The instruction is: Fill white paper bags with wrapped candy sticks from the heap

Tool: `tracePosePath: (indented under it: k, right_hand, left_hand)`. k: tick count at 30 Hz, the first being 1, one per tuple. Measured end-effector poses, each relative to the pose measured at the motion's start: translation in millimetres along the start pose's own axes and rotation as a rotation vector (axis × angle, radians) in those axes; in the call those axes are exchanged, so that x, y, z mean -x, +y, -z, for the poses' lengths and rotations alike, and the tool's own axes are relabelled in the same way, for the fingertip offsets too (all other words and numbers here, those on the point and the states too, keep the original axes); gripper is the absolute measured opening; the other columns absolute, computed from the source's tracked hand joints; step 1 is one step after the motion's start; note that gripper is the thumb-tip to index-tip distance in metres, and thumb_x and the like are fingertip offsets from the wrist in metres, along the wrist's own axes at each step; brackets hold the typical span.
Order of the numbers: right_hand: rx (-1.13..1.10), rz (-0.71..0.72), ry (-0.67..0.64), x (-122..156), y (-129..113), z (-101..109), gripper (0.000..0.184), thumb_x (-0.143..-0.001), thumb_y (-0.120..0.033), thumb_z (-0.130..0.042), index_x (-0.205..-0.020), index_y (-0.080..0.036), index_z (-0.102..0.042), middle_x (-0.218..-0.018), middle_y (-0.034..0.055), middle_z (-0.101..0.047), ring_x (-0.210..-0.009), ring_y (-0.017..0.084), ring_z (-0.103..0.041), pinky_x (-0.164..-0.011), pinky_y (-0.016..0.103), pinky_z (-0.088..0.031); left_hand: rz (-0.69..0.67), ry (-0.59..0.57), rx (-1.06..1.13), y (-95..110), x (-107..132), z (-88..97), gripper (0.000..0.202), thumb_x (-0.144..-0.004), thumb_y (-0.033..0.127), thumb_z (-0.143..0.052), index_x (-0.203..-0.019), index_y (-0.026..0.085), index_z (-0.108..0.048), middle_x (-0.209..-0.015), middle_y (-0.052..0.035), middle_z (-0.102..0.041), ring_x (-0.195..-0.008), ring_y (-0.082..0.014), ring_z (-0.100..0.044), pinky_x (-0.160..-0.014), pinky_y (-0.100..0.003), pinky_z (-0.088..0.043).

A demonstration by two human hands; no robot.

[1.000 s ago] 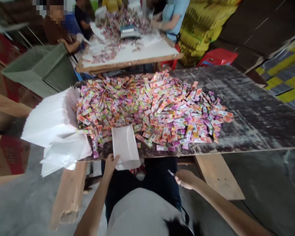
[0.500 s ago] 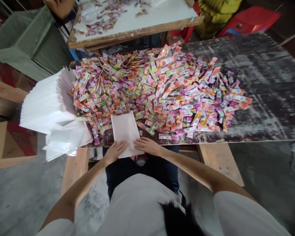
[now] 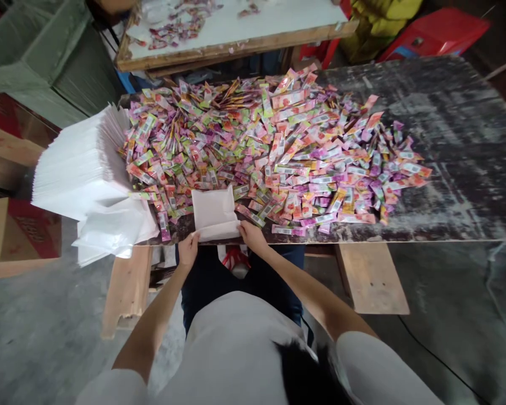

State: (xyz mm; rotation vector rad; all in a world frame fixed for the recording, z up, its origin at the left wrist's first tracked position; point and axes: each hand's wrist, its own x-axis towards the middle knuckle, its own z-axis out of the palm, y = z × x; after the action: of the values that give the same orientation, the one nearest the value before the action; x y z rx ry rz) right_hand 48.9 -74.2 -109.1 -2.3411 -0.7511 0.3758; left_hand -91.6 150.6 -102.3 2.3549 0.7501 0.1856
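A white paper bag lies at the near edge of the dark worktable, its near end folded up. My left hand pinches the bag's left near corner. My right hand pinches its right near corner. A wide heap of colourful candy sachets covers the table just beyond the bag. A thick stack of white paper bags leans at the table's left end, with several loose bags in front of it.
A second table with scattered sachets stands beyond. Green crates and cardboard boxes fill the left. A red stool sits at the back right. Wooden trestle legs stand under the worktable.
My right hand came up from my lap to the bag. Both hands pressed it flat, then moved to its near corners, and the near end is now folded up.
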Motion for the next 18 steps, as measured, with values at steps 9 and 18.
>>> tracePosePath:
  k: [9,18]
  right_hand:
    - [-0.229,-0.125,0.212,-11,-3,-10,0.021,-0.085,-0.037,-0.047,-0.087,-0.018,-0.055,-0.084,0.0088,-0.063,-0.077,0.021,-0.057,-0.075,0.034,-0.045]
    - [-1.229,-0.502,-0.115,-32,-32,4,0.049,-0.054,-0.055,-0.079,-0.085,-0.021,-0.063,-0.076,0.0041,-0.07,-0.069,0.021,-0.064,-0.067,0.034,-0.053]
  left_hand:
    - [0.282,0.128,0.222,28,-33,0.7,0.035,-0.069,0.038,-0.078,-0.093,0.016,-0.066,-0.086,-0.0043,-0.068,-0.082,-0.0173,-0.06,-0.077,-0.026,-0.042]
    - [0.46,-0.112,1.071,69,-38,3.5,0.052,-0.057,0.053,-0.082,-0.081,0.008,-0.071,-0.064,-0.0055,-0.066,-0.064,-0.0155,-0.059,-0.063,-0.026,-0.044]
